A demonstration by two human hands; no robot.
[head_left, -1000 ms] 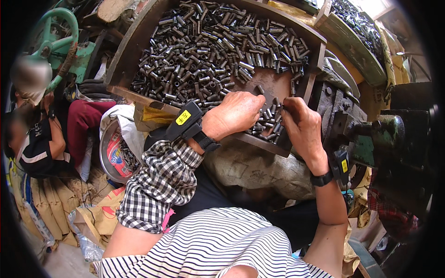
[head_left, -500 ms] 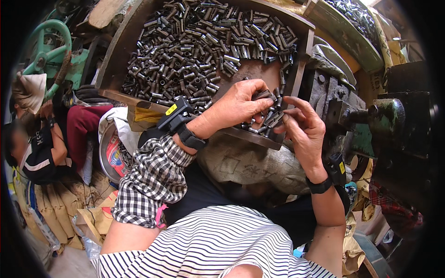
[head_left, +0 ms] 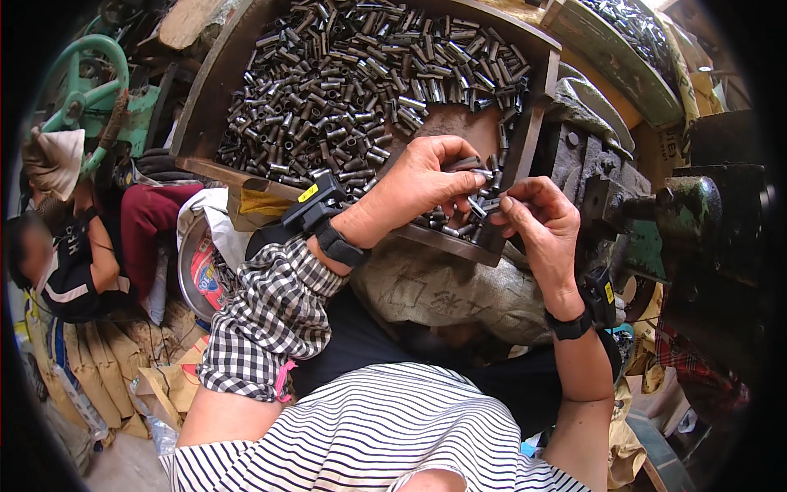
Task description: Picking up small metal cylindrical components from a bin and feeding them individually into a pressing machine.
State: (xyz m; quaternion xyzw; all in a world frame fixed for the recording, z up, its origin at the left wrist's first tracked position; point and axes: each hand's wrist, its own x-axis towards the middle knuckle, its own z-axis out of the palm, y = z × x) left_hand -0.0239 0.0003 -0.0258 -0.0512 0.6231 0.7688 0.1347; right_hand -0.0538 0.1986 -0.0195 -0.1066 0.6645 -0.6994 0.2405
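Short dark metal tubes fill much of a shallow wooden tray in front of me. My left hand is over the tray's near right part, its fingers closed round a few of these tubes. Beside it, at the tray's near right corner, my right hand pinches one metal tube between thumb and forefinger. That tube's other end is close to the left fingertips; whether they touch it I cannot tell. More loose tubes lie beneath both hands, partly hidden by them.
A dark, greasy machine stands close on the right. A cloth sack hangs below the tray. Leftward are a metal basin, a green handwheel and another person. A second box of metal parts is at far right.
My right forefinger, stretched out before, has curled in against the thumb on the tube. The left hand stays in nearly the same place, still holding tubes.
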